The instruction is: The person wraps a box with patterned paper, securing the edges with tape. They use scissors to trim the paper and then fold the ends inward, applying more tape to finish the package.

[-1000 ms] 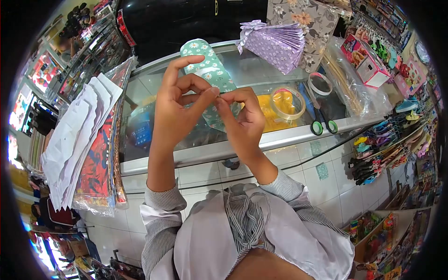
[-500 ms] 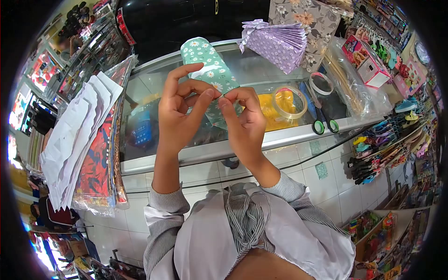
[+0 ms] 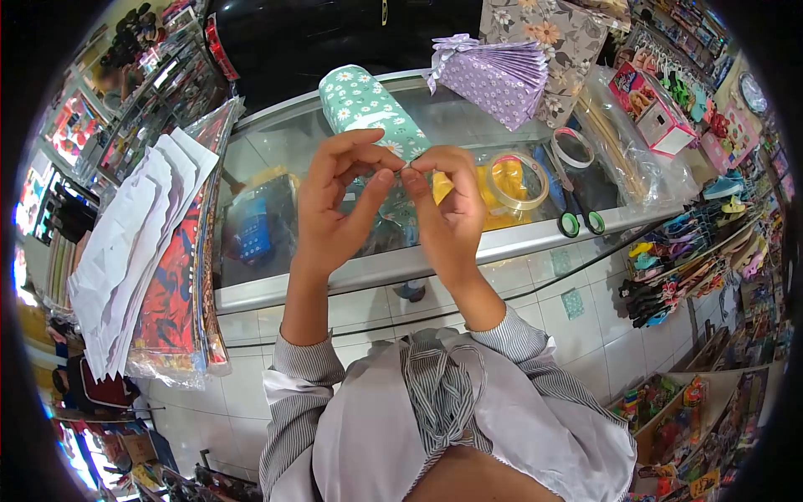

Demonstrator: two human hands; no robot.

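Note:
My left hand [image 3: 335,209] and my right hand [image 3: 449,205] meet above the glass counter [image 3: 276,138], each with thumb and forefinger pinched together. Whatever lies between the fingertips is too small to make out. Behind and below them is a green daisy-print wrapped package [image 3: 360,100], partly hidden by my fingers. To the right of my right hand lies a large roll of clear tape [image 3: 539,198] over something yellow [image 3: 485,213]. A smaller tape roll [image 3: 588,161] and scissors with black-and-green handles [image 3: 569,223] lie beyond it.
A purple pleated gift wrap [image 3: 498,84] stands at the back beside floral paper [image 3: 548,38]. White paper sheets [image 3: 125,251] lie on plastic-covered prints [image 3: 171,293] at left. A pink box [image 3: 652,109] and plastic-wrapped sticks [image 3: 615,151] are at right. A black cable [image 3: 535,294] runs along the counter front.
Both hands have moved slightly right and a little lower, fingertips still together. The things on the counter have stayed in place.

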